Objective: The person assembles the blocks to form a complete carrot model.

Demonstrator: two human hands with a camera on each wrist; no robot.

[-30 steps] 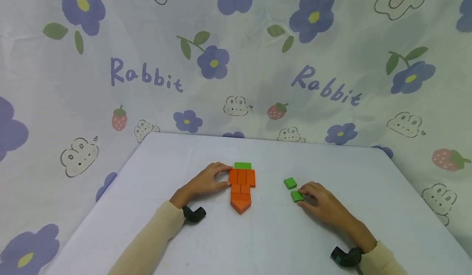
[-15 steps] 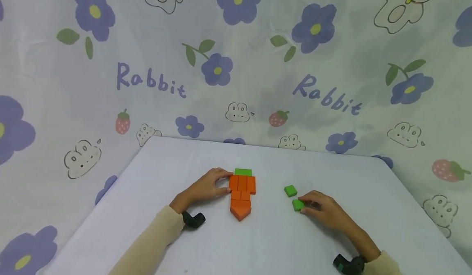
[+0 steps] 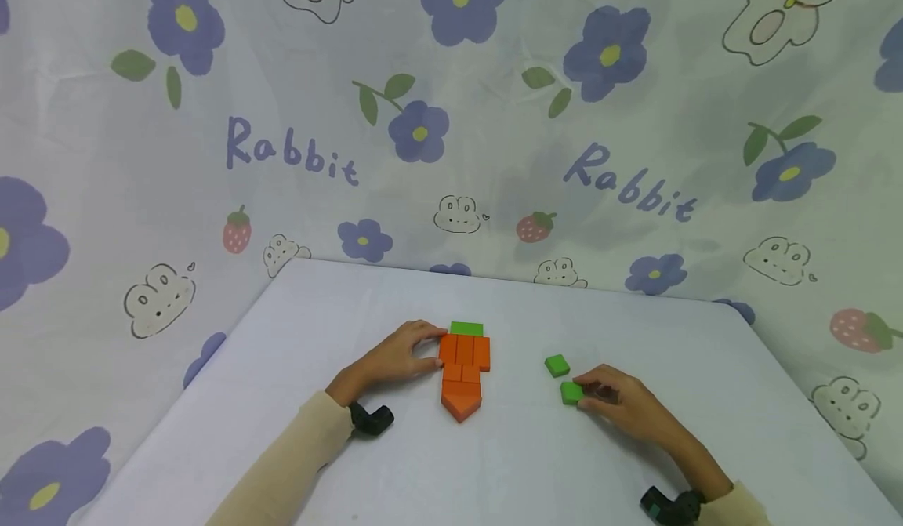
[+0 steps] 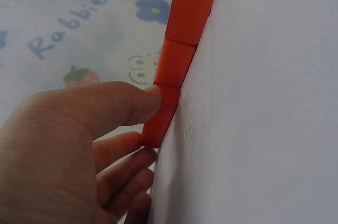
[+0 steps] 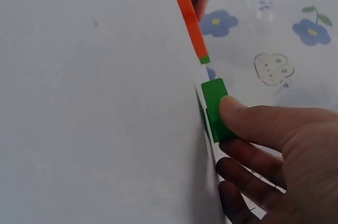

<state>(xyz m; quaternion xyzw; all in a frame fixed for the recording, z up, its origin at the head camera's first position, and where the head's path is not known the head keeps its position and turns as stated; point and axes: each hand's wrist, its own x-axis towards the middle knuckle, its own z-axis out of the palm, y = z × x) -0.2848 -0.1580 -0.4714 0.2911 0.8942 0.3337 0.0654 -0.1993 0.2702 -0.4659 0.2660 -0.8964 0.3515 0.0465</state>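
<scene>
We see a printed backdrop cloth (image 3: pixel 451 118) with purple flowers, rabbits, strawberries and the word "Rabbit" hanging behind and around the work area. In front of it stands the counter (image 3: pixel 494 463), covered in a plain pale sheet.

Near the middle of the counter lies a carrot figure (image 3: pixel 462 371) built of flat orange blocks: a row of three upright blocks, two smaller blocks below, and a pointed block at the near end. A green rectangular block (image 3: pixel 466 328) touches the far edge of the orange row.

The left hand (image 3: pixel 395 357) rests on the counter against the left side of the carrot figure. In the left wrist view its thumb (image 4: pixel 113 106) presses on the edge of an orange block and its other fingers are curled below; the grip is on the carrot figure's left edge.

The right hand (image 3: pixel 621 406) lies well to the right of the carrot figure. Its grip is narrow: in the right wrist view the thumb (image 5: pixel 248 121) pinches a green square block (image 3: pixel 571 392), which lies on the counter. The other fingers are curled beneath.

A second green square block (image 3: pixel 557 365) lies just beside the first, on its far side, apart from the hand.

Both forearms wear cream sleeves (image 3: pixel 296 455), and a black wrist-mounted device (image 3: pixel 371 418) shows at each wrist.
</scene>
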